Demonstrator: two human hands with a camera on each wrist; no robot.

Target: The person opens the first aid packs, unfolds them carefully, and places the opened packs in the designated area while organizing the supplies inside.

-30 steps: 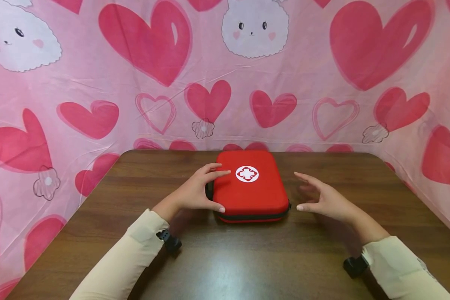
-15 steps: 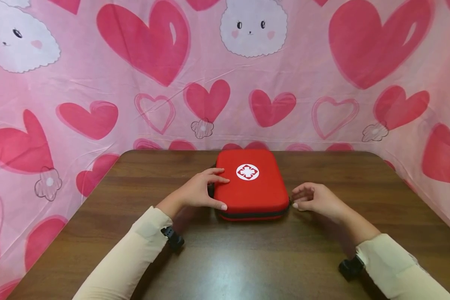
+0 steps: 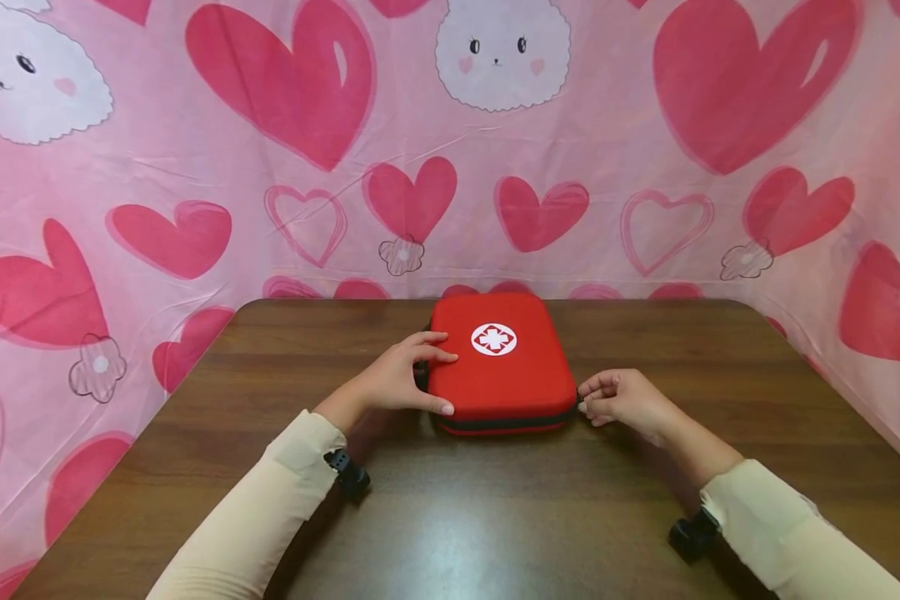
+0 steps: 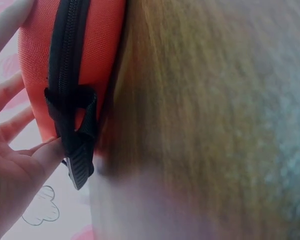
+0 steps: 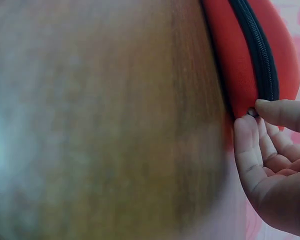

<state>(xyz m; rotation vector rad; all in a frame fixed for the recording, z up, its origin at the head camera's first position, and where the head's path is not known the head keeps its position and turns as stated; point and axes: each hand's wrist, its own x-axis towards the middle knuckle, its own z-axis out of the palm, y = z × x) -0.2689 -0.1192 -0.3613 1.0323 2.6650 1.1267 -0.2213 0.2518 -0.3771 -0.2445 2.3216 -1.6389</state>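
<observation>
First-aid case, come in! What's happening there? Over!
Left hand holding first-aid case, left side. Right hand pinching zipper pull, near right corner. Case closed, flat on table. Nothing visibly in the way.

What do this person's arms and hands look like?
The left sleeve and right sleeve are long and cream-coloured. A black left gadget and a black right gadget stick out at the wrists. The left hand and right hand wear no gloves.
</observation>
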